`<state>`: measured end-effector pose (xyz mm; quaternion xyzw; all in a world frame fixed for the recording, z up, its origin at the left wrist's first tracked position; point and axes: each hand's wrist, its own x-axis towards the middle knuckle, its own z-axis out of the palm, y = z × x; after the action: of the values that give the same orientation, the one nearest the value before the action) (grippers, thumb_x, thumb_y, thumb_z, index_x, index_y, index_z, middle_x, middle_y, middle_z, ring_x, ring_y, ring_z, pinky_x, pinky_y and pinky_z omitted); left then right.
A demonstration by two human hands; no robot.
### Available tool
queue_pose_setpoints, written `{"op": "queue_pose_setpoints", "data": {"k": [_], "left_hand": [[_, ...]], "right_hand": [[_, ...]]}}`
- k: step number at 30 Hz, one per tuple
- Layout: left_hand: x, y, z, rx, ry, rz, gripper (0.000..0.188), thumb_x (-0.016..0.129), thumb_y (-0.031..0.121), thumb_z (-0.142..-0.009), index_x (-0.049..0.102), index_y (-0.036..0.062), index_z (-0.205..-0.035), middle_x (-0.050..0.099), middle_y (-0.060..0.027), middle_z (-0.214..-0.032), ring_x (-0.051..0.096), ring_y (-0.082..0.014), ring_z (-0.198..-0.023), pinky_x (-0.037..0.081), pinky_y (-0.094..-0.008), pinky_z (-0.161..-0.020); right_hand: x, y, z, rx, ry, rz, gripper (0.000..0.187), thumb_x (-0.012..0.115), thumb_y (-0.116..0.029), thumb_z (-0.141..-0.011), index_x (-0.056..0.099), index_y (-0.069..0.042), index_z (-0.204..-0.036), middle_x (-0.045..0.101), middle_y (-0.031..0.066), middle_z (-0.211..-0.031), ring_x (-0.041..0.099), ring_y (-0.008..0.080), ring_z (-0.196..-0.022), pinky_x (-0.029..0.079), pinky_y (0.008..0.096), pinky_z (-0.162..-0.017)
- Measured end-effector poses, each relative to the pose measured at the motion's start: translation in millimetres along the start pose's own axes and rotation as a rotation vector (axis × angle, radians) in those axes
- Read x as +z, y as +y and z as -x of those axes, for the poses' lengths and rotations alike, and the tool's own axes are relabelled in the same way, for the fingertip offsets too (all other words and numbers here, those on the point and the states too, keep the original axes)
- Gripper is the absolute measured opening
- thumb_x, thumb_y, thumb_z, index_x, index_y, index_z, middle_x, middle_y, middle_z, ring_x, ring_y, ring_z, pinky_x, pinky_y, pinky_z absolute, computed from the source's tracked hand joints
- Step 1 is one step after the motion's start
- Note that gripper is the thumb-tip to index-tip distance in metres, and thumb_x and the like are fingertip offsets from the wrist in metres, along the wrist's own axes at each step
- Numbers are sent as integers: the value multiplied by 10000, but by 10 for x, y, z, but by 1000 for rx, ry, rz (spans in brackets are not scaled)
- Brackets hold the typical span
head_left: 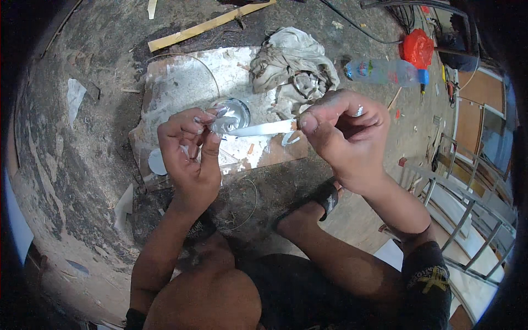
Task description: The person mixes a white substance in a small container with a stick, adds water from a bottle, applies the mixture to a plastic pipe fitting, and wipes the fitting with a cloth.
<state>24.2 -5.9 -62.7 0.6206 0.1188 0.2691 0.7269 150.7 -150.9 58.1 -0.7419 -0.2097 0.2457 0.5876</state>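
My right hand (352,135) pinches one end of a narrow flat stick (264,129) between thumb and forefinger. The stick is coated white, brownish near my grip, and points left. Close to its far tip is my left hand (190,148), fingers curled and thumb near the forefinger; whatever they hold is too small to make out. Whitish smears mark both hands. Just beyond the tip, a round tin (234,114) of silvery-grey paste stands on a white-smeared board (181,77), partly hidden by my left fingers. A white round lid (157,161) lies at the board's left edge.
A crumpled dirty cloth (291,58) lies on the board's far right. Beyond it are a clear bottle (382,72) with a blue cap and a red plastic bag (418,48). A wooden strip (209,26) lies behind. A metal frame (467,212) stands at right.
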Motion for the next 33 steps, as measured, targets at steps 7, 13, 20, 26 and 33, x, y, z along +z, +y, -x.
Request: {"op": "queue_pose_setpoints", "data": {"k": [7,13,20,26,33], "left_hand": [[5,12,8,3,5,-5,287,531,-70,-860,357,46,-1055,476,-143,-1076,531,-214,-1034,459,-348,-914],[18,20,18,-2,8,-4,291,531,-75,-857,359,48,-1057,476,-138,-1076,528,-213,-1035,466,-334,-893],[0,41,18,-15,0,-22,303,533,-71,-857,358,54,-1070,480,-132,-1084,529,-212,-1047,479,-329,-871],[2,48,21,3,-6,-24,308,538,-64,-858,357,52,-1078,478,-132,-1090,529,-222,-1065,484,-325,-864],[16,37,32,-22,5,9,310,540,-60,-859,355,58,-1077,474,-136,-1090,525,-226,-1069,469,-347,-899]], "right_hand": [[-10,24,-3,-17,-11,9,44,615,46,-741,648,29,-764,668,61,-757,544,29,-660,430,170,-588],[8,12,2,20,-8,-14,20,630,37,-748,638,22,-739,664,51,-747,544,29,-654,438,180,-587],[3,26,-4,-26,-5,7,22,637,32,-750,638,17,-733,667,57,-743,545,29,-645,438,179,-581],[2,18,-11,-35,-12,62,23,651,29,-741,639,15,-728,667,47,-732,524,13,-609,426,175,-562],[12,15,-14,-41,12,48,29,661,19,-743,646,7,-721,659,34,-709,512,10,-592,417,170,-557]]}}
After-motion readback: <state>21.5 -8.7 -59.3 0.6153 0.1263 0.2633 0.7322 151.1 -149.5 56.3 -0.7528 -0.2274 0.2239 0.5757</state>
